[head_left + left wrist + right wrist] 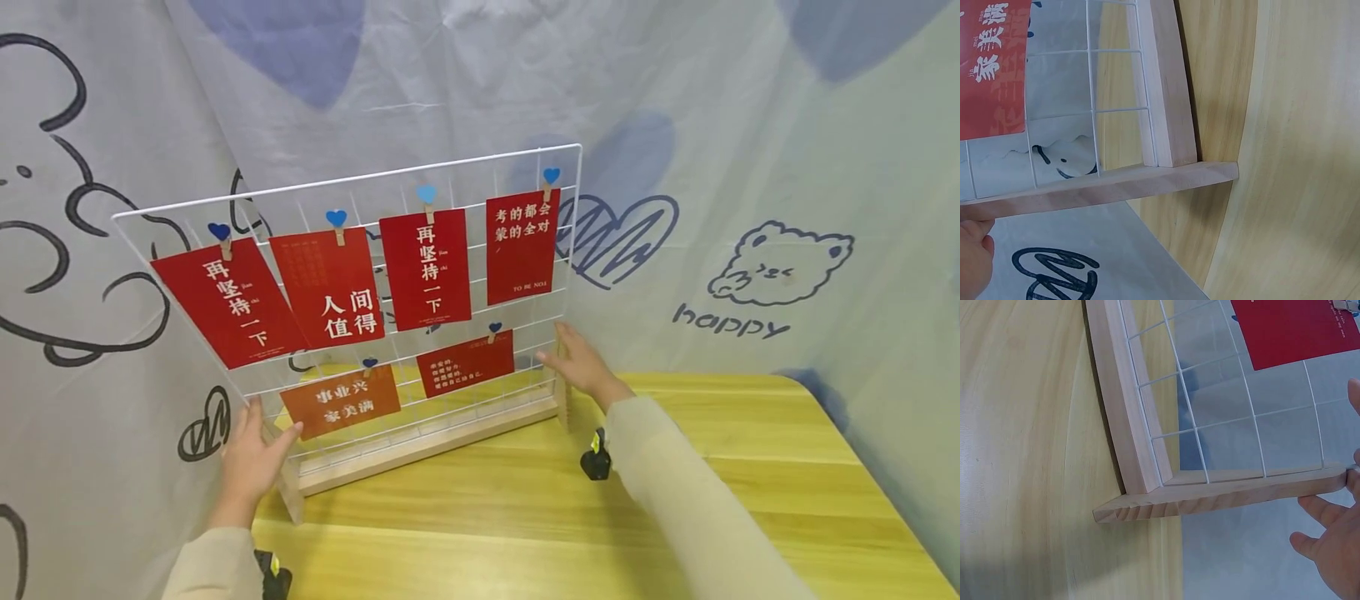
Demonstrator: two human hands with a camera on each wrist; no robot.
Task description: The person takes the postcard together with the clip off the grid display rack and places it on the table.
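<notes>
- Two hands flank a white wire grid stand (431,446) on the wooden desk (480,517); from the head view's centre it lies toward 9 o'clock.
- Left hand (253,460), at 8 o'clock: the forearm in its cream sleeve rises from between 7 and 8, fingers pointing up toward 12, thumb spread toward 2.
- Its grip holds the left upright (291,493), thumb to the inner side and fingers to the outer; in the left wrist view only part of this hand shows, at 8 o'clock, touching the wood.
- Right hand (585,367), at 4 o'clock: the forearm slants in from between 4 and 5, the fingers reaching toward 11 and the thumb toward 10.
- Its grip holds the upper part of the right upright (562,404); the right wrist view shows this hand at 4 o'clock, fingers parted, one fingertip against the outer face and another free of the wood.
- Six reddish cards (425,271) hang on the wires by heart-topped pegs (337,223), four above and two below.
- Behind stands a pale cloth (465,75) printed with drawings, a bear at about 3 o'clock.
</notes>
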